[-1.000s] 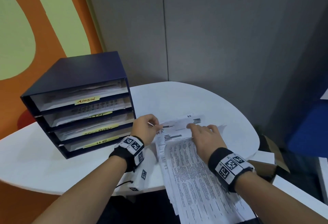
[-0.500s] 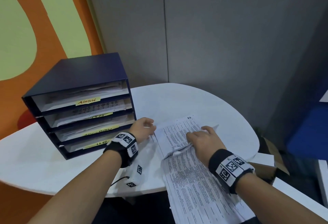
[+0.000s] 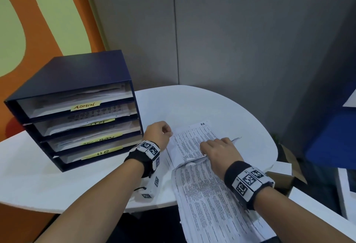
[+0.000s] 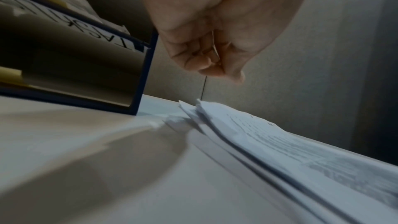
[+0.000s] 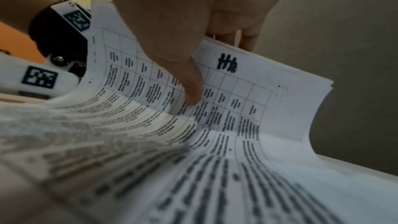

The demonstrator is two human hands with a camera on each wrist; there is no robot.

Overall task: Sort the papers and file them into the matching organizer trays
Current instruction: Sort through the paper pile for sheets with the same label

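Grey partition walls and an orange-and-green panel back a rounded white table [image 3: 192,106], where a stack of white printed papers [image 3: 208,200] lies near the front edge and overhangs it toward the person. Its top sheets are lifted and curled up at the far end, showing a printed table with a handwritten black mark at the top. The right hand [image 3: 219,152] pinches those raised sheets, thumb [image 5: 191,91] on the printed face and fingers behind. The left hand [image 3: 157,135] hovers just left of the stack with fingers curled into a loose fist, holding nothing; the left wrist view shows it clear of the paper. Further left stands a dark blue four-tier organizer [image 3: 77,73], each tray holding papers and bearing a yellow label [image 3: 85,105]; the top reads ADMIN.
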